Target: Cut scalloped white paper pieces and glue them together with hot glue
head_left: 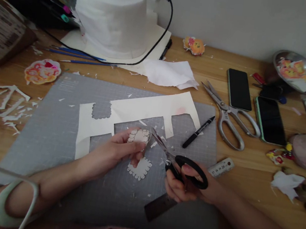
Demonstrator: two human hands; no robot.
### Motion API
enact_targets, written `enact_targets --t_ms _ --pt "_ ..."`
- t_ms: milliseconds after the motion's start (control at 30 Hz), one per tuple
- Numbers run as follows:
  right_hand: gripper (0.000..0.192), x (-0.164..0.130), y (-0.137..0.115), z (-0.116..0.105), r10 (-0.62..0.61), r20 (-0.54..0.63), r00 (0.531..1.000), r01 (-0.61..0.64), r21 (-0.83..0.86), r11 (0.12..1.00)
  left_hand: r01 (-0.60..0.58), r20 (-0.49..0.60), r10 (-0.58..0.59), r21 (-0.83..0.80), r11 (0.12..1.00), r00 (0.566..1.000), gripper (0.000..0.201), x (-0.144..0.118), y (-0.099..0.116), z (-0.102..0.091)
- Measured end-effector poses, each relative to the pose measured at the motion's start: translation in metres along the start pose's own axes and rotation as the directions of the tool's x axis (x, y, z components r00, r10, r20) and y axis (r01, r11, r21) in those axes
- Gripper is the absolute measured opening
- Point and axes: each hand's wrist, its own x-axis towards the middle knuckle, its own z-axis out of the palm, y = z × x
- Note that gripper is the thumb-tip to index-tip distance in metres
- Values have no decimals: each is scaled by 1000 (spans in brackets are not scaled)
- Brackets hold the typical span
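Head view looks down on a wooden surface (245, 168) carrying a grey gridded cutting mat (58, 133). At the mat's centre the left hand (113, 152) pinches a small white paper piece with a scalloped edge (139, 136) between thumb and fingers (138, 147). At three o'clock from that piece, the right hand (186, 185) has its fingers through the loops of black-handled scissors (175, 160), gripping them; the blades are parted, their tips touching the paper piece's right edge. Just below the held piece, at six o'clock, a second white scalloped cut-out (139, 167) lies flat on the mat. At twelve o'clock lies a large cream sheet with cut-away notches (148, 110). At two o'clock from the scissors lies a black marker pen (198, 132), and beyond it large all-metal shears (229, 117) and two dark smartphones (239, 89). A pale green bangle (4, 204) circles the left wrist.
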Motion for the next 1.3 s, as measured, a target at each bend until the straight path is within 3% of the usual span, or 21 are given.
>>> enact_targets --t_ms 200,400,567,933,1100,1300 --pt "49 1 -3 3 30 -15 999 -31 -40 999 -40 46 37 73 997 998 33 1 0 -1" --pt "49 -1 -5 4 33 -14 999 -34 -33 999 -23 51 16 136 990 999 35 -1 2 0" --pt "55 -3 -7 4 39 88 995 -34 -54 998 -11 57 3 150 989 998 34 -1 0 -1" --pt "53 2 -10 5 162 29 986 -158 -120 980 3 82 -15 147 989 997 32 -1 -1 -2" --pt "53 2 -10 6 144 29 989 -139 -142 980 -36 124 16 158 987 992 34 -2 -1 -3" --pt "54 2 -11 6 150 49 987 -143 -134 981 -6 164 -26 189 982 986 34 -1 0 -3"
